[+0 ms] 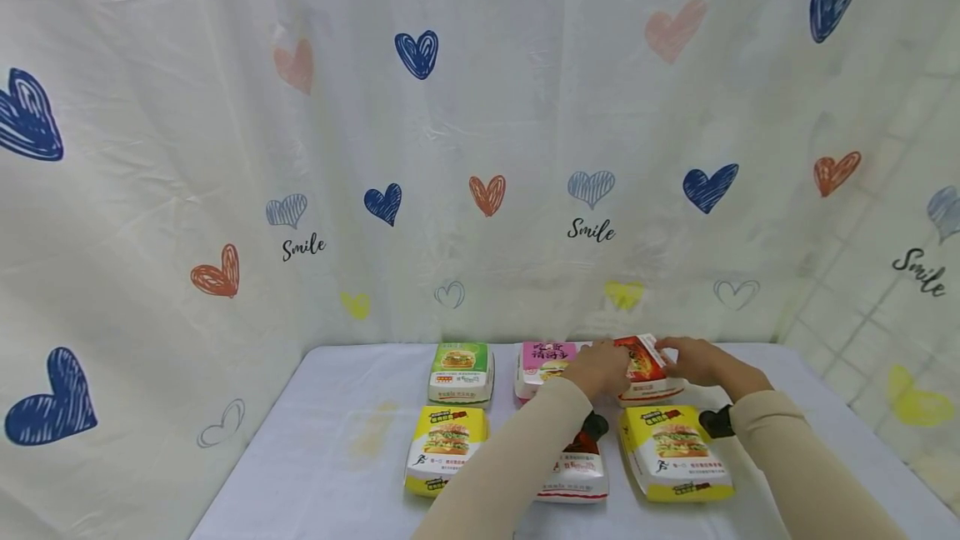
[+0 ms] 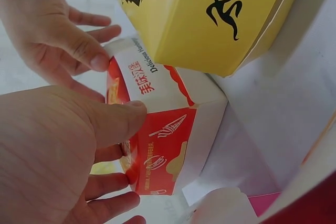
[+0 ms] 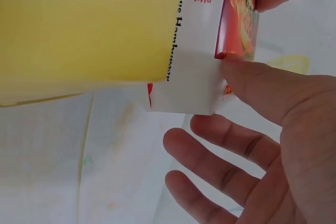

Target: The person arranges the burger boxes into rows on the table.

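Note:
At the back right of the table, a red and white burger box (image 1: 645, 363) lies between both hands. My left hand (image 1: 602, 367) holds its left side; in the left wrist view the thumb (image 2: 123, 121) presses a front edge, fingers at the side. My right hand (image 1: 701, 361) grips the opposite corner, its thumb (image 3: 247, 77) on the top edge and a fingertip by the side, the other fingers spread. Just in front lies a yellow and white burger box (image 1: 675, 452), which covers part of the red one in both wrist views.
A green box (image 1: 461, 367) and a pink box (image 1: 542, 369) stand in the back row. In front are another yellow box (image 1: 446, 440) and a red-and-white box (image 1: 573, 477) partly hidden by my left forearm. A curtain (image 1: 480, 123) with printed hearts hangs behind the white table (image 1: 322, 440).

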Available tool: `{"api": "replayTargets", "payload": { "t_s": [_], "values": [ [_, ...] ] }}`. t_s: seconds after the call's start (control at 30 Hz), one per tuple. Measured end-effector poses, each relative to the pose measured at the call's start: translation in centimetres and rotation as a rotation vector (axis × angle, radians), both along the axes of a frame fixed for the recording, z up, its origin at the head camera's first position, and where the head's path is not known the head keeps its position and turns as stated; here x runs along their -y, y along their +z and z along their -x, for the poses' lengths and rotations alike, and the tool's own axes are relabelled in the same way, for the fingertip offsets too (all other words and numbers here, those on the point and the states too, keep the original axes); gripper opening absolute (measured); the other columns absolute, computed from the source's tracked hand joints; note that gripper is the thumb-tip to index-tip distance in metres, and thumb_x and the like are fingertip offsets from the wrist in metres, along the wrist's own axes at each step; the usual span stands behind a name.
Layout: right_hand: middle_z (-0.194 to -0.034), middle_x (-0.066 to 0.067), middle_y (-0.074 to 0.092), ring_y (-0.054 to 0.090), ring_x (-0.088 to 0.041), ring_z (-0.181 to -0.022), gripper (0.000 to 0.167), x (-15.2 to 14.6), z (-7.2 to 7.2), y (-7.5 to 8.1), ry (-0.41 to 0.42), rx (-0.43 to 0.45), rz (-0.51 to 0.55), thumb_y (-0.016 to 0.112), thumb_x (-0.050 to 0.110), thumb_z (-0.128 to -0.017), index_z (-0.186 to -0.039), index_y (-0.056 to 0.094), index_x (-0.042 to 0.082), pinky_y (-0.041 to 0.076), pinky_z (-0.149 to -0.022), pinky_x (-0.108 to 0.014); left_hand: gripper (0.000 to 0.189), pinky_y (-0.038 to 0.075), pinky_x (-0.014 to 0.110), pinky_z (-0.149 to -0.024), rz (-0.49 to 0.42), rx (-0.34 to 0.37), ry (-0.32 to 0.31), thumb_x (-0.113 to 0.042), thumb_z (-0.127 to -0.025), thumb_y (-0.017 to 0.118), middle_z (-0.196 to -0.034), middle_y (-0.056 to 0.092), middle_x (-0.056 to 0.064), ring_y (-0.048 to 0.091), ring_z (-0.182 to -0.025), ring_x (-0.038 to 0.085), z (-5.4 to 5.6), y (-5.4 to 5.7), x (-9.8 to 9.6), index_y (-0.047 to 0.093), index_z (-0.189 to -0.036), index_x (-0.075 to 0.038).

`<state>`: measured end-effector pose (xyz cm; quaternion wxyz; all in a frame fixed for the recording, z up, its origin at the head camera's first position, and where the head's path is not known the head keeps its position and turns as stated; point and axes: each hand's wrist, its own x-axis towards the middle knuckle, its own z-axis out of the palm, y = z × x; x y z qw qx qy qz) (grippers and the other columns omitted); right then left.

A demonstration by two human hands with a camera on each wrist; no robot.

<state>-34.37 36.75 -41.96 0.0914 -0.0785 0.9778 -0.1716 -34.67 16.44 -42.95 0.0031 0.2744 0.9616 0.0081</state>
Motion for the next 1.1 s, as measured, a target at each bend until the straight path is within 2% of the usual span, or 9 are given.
{"api": "replayTargets", "payload": {
  "t_s": [0.27,0.47,0.67,0.77,0.83,0.93,1.03,1.1],
  "values": [
    [-0.121,-0.032,0.063,0.067,-0.027,-0.086,0.048,-0.2,0.1,-0.1,-0.028,0.054,0.072,0.067,0.017,-0.097,-0.137,0.051,-0.004,0.058,-0.074,-0.043,0.025,0.049,0.032,-0.102,0.012,-0.033,-0.006,-0.041,-0.093,0.072,-0.124,0.062,-0.009,0.058,-0.113,0.01,0.5,-0.4,0.0,0.071,-0.117,-0.033],
    [-0.117,-0.027,0.064,0.061,-0.028,-0.091,0.044,0.1,0.0,-0.1,-0.036,0.024,0.042,0.069,0.019,-0.096,-0.131,0.055,-0.003,0.056,-0.083,-0.048,0.018,0.048,0.032,-0.105,0.013,-0.051,-0.015,-0.039,-0.093,0.071,-0.128,0.061,-0.01,0.058,-0.118,0.009,0.5,-0.5,0.1,0.071,-0.111,-0.034],
    [-0.114,-0.031,0.058,0.059,-0.038,-0.099,0.038,0.4,-0.3,0.2,0.023,-0.049,0.028,0.073,0.015,-0.093,-0.12,0.057,-0.006,0.052,-0.088,-0.056,0.01,0.049,0.03,-0.103,0.029,-0.063,-0.026,-0.04,-0.093,0.073,-0.122,0.062,-0.011,0.058,-0.111,0.008,0.5,-0.4,0.0,0.069,-0.094,-0.031],
    [-0.122,-0.035,0.054,0.056,-0.044,-0.108,0.039,0.6,-0.4,0.3,0.045,-0.079,0.028,0.075,0.013,-0.091,-0.118,0.056,-0.007,0.049,-0.094,-0.06,0.012,0.05,0.03,-0.102,0.044,-0.078,-0.038,-0.041,-0.093,0.073,-0.121,0.062,-0.011,0.059,-0.11,0.007,0.5,-0.3,0.0,0.07,-0.099,-0.031],
    [-0.129,-0.039,0.05,0.052,-0.051,-0.117,0.045,0.7,-0.3,0.2,0.052,-0.084,0.03,0.076,0.013,-0.09,-0.122,0.054,-0.01,0.045,-0.099,-0.064,0.016,0.051,0.029,-0.1,0.053,-0.092,-0.046,-0.041,-0.092,0.074,-0.12,0.063,-0.01,0.059,-0.109,0.007,0.4,-0.2,0.1,0.07,-0.104,-0.031],
    [-0.143,-0.043,0.04,0.042,-0.059,-0.131,0.06,0.7,-0.3,0.1,0.037,-0.062,0.043,0.076,0.015,-0.09,-0.136,0.047,-0.012,0.038,-0.107,-0.07,0.018,0.051,0.026,-0.098,0.066,-0.103,-0.05,-0.041,-0.091,0.075,-0.119,0.063,-0.011,0.059,-0.107,0.007,0.3,0.1,0.2,0.071,-0.107,-0.032],
    [-0.151,-0.043,0.032,0.034,-0.063,-0.137,0.073,0.7,-0.2,0.0,0.01,-0.015,0.054,0.075,0.018,-0.091,-0.147,0.038,-0.011,0.034,-0.108,-0.074,0.017,0.051,0.025,-0.096,0.068,-0.106,-0.05,-0.04,-0.091,0.076,-0.117,0.063,-0.011,0.059,-0.105,0.006,0.0,0.4,0.2,0.071,-0.104,-0.032],
    [-0.152,-0.041,0.032,0.033,-0.063,-0.137,0.076,0.6,-0.1,-0.1,-0.004,0.013,0.063,0.075,0.019,-0.092,-0.15,0.035,-0.008,0.033,-0.108,-0.075,0.016,0.051,0.024,-0.095,0.066,-0.105,-0.049,-0.04,-0.091,0.076,-0.115,0.063,-0.012,0.059,-0.103,0.006,-0.1,0.6,0.2,0.071,-0.103,-0.031]
  ]
}}
